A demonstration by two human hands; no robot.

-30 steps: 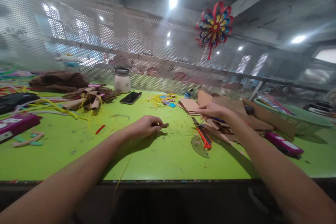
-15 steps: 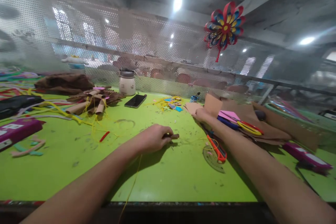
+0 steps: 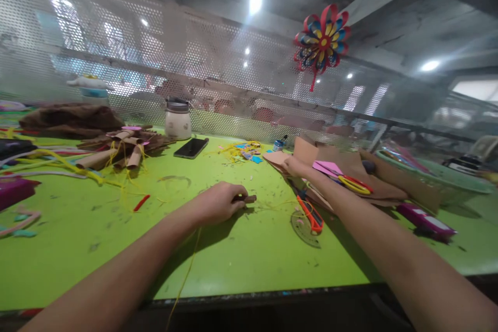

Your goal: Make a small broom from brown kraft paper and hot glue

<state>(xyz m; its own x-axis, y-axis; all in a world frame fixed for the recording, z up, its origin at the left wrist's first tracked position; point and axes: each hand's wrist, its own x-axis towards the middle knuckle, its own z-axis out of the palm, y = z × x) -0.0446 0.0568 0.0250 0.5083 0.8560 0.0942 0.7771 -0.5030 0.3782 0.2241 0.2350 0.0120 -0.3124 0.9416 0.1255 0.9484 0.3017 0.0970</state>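
Observation:
My left hand is closed around a small rolled brown paper tube, its end poking out past the fingers just above the green table. A thin yellow string trails from under that hand to the table's front edge. Farther off, my right hand has its fingers curled at the edge of a brown cardboard sheet; the fingertips are partly hidden. Beneath the right forearm lie an orange-handled cutter and a clear protractor. Pink paper and yellow-and-red-handled scissors rest on the brown sheets beside that arm.
Toward the back left are a bundle of brown paper rolls, a phone and a jar. Yellow scraps lie mid-table. At right stand a purple box and a green basket. A paper flower hangs above.
The view has turned slightly right, so everything sits farther left. My left hand keeps its hold on the tube, and my right hand stays at the cardboard.

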